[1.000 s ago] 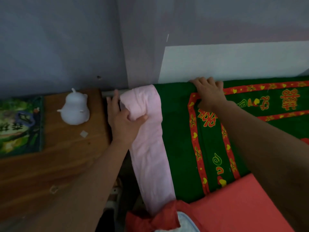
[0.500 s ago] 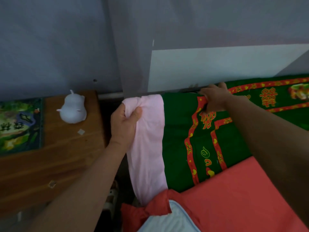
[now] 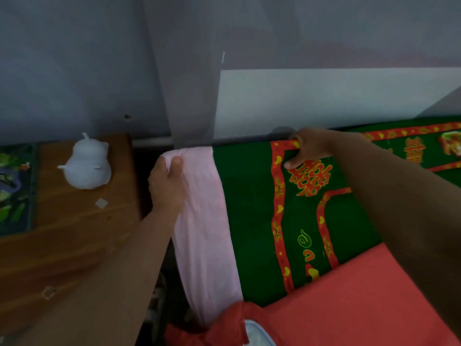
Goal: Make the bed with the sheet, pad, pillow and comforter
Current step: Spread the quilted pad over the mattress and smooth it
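Observation:
A green sheet (image 3: 247,211) with red and yellow borders lies spread over the bed. Along its left edge a pale pink cloth (image 3: 204,221) hangs down the bed's side. My left hand (image 3: 167,186) grips the top corner of that pink cloth near the wall. My right hand (image 3: 309,151) pinches the green sheet's far edge at its red border, close to the wall. A red fabric piece (image 3: 349,303) lies at the lower right, bunched at its near-left corner (image 3: 224,330) with a white patch (image 3: 257,333) showing.
A wooden bedside table (image 3: 74,240) stands left of the bed, with a white animal-shaped figure (image 3: 86,163) and a colourful picture board (image 3: 15,186) on it. A sheer curtain (image 3: 189,83) hangs at the bed's corner. A grey wall and a white panel (image 3: 324,101) run behind.
My left hand closed round the pink cloth's top corner. My right hand slid right along the far edge and went from lying flat to pinching the green sheet.

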Tool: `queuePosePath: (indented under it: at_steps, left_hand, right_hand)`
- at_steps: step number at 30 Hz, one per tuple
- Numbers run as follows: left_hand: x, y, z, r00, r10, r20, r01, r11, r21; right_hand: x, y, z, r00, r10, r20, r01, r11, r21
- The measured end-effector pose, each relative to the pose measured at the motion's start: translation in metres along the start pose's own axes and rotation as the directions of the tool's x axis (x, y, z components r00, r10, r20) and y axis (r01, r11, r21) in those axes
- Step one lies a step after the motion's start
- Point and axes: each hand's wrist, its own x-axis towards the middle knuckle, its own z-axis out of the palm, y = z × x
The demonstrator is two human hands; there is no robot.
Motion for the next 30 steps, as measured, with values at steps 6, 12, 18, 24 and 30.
queuePosePath:
  at_steps: [6,12,18,24,30]
  left_hand:
    - [0.04,-0.044,0.018,0.995,-0.1,-0.027,0.102,0.989,0.105]
    - [0.039,-0.043,0.025,0.992,-0.125,-0.028,0.128,0.979,0.161]
    - [0.041,-0.033,0.028,0.977,-0.132,-0.167,0.167,0.963,0.214]
    - [0.01,-0.029,0.046,0.961,0.241,-0.131,-0.124,0.808,0.576]
    - [-0.016,-0.027,0.053,0.809,0.495,0.316,-0.544,0.429,0.722]
  right_hand:
    - [0.05,-0.008,0.034,0.897,-0.001,-0.443,-0.135,0.952,-0.275]
    - [0.04,-0.015,0.093,0.761,0.252,-0.597,-0.35,0.935,-0.052]
    - [0.052,-0.035,0.116,0.741,0.488,-0.46,-0.402,0.872,0.279]
    - [0.066,-0.035,0.123,0.744,0.495,-0.449,-0.41,0.869,0.278]
    - [0.051,-0.031,0.118,0.759,0.438,-0.481,-0.31,0.893,0.326]
